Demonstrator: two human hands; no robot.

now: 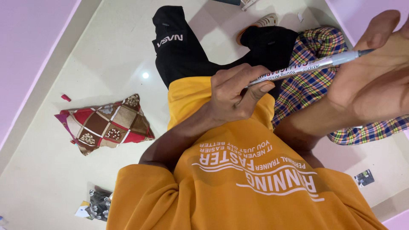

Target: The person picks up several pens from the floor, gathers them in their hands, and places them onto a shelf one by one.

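My left hand (pixel 232 96) is shut on a grey marker pen (pixel 298 68), gripping it near its lower end in front of my yellow shirt (pixel 238 187). The pen slants up to the right. Its far tip lies against the palm of my right hand (pixel 375 81), just below the thumb. That hand is spread, palm toward me, with nothing gripped in it. I sit on a pale floor with my legs in black trousers (pixel 179 51) stretched ahead.
A chequered cloth (pixel 315 68) in blue, yellow and red lies over my right leg. A patchwork cushion (pixel 106 123) sits on the floor to the left, with a small red scrap (pixel 66 98) beyond it. Shiny packets (pixel 100 204) lie at lower left, a sandal (pixel 260 21) ahead.
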